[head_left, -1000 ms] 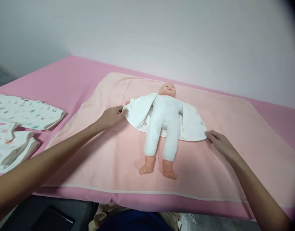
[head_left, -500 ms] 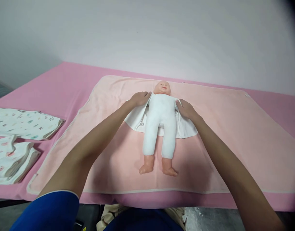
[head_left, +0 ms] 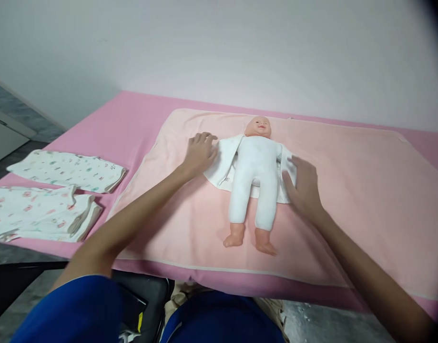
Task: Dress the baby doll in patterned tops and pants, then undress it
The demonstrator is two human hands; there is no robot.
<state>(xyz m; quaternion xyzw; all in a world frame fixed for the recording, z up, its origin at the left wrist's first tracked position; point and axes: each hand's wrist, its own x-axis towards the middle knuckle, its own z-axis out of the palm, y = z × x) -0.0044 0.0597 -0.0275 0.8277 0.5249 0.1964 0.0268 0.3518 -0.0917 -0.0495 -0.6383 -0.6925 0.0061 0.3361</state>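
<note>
A baby doll (head_left: 257, 157) with a white cloth body lies on its back, its bare feet toward me. An open white baby shirt (head_left: 224, 164) is spread under and beside its torso, and the doll's arms are hidden in the sleeves. My left hand (head_left: 200, 151) is at the shirt's left edge with its fingers apart; whether it touches the cloth I cannot tell. Over the shirt's right side, my right hand (head_left: 304, 186) is open, thumb spread from the fingers.
Beneath the doll is a peach blanket (head_left: 365, 205) with a pale edge, on a pink-covered table (head_left: 140, 114) against a white wall. Two folded patterned baby garments, one upper (head_left: 72, 169) and one lower (head_left: 36, 209), lie at the left. A black chair (head_left: 143, 290) stands below the front edge.
My view has shifted left, so the doll appears farther right. Both hands have come away from the doll's shoulders, outward along the shirt's sides, and their fingers have loosened.
</note>
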